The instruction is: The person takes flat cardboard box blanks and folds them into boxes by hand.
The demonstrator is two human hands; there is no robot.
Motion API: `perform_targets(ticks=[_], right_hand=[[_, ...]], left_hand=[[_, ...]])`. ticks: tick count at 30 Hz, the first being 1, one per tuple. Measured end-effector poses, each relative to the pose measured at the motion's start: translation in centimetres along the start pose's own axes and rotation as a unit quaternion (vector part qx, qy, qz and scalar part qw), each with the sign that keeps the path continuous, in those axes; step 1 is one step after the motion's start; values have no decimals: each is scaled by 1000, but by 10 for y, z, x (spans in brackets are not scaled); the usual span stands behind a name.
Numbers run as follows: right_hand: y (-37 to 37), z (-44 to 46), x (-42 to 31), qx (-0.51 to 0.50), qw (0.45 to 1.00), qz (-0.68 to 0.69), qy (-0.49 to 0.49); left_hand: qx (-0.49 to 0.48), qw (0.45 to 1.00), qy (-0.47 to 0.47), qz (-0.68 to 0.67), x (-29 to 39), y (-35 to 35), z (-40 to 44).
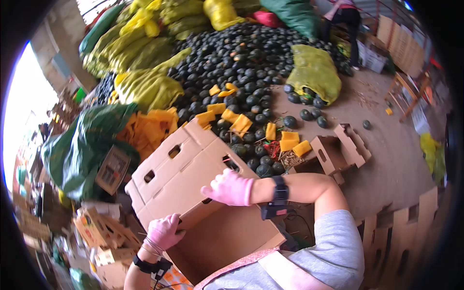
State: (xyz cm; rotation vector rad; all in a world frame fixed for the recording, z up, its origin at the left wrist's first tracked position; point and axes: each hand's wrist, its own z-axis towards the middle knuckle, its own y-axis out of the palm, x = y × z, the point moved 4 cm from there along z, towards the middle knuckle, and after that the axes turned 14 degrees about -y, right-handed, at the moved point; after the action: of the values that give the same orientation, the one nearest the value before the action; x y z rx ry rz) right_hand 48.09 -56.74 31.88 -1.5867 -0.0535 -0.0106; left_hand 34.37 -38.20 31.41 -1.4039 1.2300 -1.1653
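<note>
In front of my body is a large cardboard box (227,237), open toward me, with a wide panel (181,162) with hand holes standing up at its far side. My left hand (164,232), in a pink glove, is closed on the box's left edge near the fold. My right hand (232,188), also pink-gloved, is closed at the fold between panel and box, by a dark slot. Its fingertips are partly hidden. Both wrists carry black straps with small devices.
Dark green round squashes (241,63) lie heaped beyond the box, with yellow folded pieces (241,124) on them. A yellow net sack (314,72) spills squashes. Another cardboard box (338,150) stands at right, cardboard sheets (401,241) nearer. A person (344,19) stands far right.
</note>
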Motion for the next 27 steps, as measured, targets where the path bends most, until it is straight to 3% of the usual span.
perform_targets(ticks=[3, 6, 7, 8, 9, 10, 11, 12, 13, 15, 16, 17, 18, 19, 21, 23, 25, 27], right_hand=[[15, 11, 8, 41, 997, -36, -49], [18, -3, 5, 103, 993, -42, -47], [14, -15, 10, 135, 990, -43, -12], [9, -33, 17, 166, 985, -44, 20], [5, -62, 27, 121, 984, 25, 130], [13, -99, 38, 133, 962, 73, 228], [45, -139, 52, 145, 917, 130, 349], [50, -181, 50, 92, 865, 166, 465], [78, -228, 40, 228, 791, 180, 538], [125, -291, 4, 333, 642, 122, 680], [160, -321, -12, 392, 555, 168, 714], [172, -340, -32, 301, 575, 108, 753], [178, -356, -40, 158, 519, 159, 825], [162, -354, -44, 58, 487, 94, 866], [123, -323, -31, 15, 570, -179, 802], [95, -257, -4, 163, 706, -169, 669], [58, -176, 8, 309, 798, 113, 505], [65, -120, 10, 162, 838, 321, 410]], left_hand=[[96, 991, -16, 90, 6, 9, 8], [114, 992, -36, 35, 15, -1, 3], [106, 992, -68, -21, 16, -17, -2], [117, 956, -131, -234, 4, -25, -16], [247, 897, -117, -347, -21, -5, -31], [287, 908, -151, -266, -38, 21, -47], [269, 913, -198, -234, -42, 36, -63], [247, 917, -242, -200, -45, 52, -80], [165, 916, -294, -215, -35, 61, -98], [180, 761, -439, -442, -39, 93, -131], [157, 761, -405, -482, -38, 92, -132], [135, 757, -373, -518, -38, 89, -135], [181, 690, -415, -564, -47, 119, -148], [184, 678, -408, -583, -46, 128, -148], [192, 656, -387, -618, -47, 134, -148], [227, 660, -403, -592, -34, 119, -142], [247, 637, -405, -607, -35, 125, -141], [239, 608, -424, -627, -17, 102, -137]])
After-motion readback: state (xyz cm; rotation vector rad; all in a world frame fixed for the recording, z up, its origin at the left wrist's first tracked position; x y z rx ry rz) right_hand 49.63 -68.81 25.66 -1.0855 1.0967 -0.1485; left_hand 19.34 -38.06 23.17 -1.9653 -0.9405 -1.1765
